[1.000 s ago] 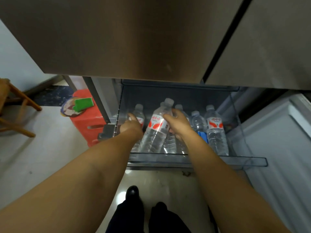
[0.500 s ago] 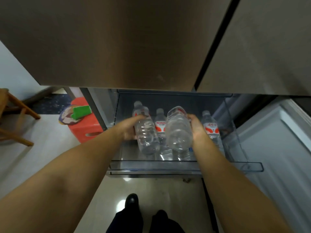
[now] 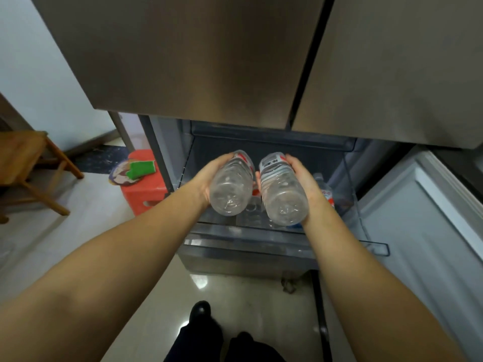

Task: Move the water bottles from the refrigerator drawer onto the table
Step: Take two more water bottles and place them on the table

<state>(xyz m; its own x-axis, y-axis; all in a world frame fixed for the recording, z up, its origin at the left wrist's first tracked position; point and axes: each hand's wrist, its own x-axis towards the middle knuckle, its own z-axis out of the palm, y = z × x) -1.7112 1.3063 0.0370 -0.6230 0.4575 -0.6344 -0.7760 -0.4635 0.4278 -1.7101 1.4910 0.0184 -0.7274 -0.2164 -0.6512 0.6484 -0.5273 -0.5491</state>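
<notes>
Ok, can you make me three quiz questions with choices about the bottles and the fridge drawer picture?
1. Where is the red stool?
A. left of the drawer
B. inside the drawer
C. on the wooden chair

2. How many bottles are being held?
A. one
B. two
C. four

3. How is the refrigerator drawer?
A. shut
B. pulled open
C. taken out and lying on the floor

Answers:
1 A, it stands on the floor left of the drawer.
2 B, the left hand grips the left bottle and the right hand grips the right bottle.
3 B, its clear front sticks out and another bottle shows inside.
</notes>
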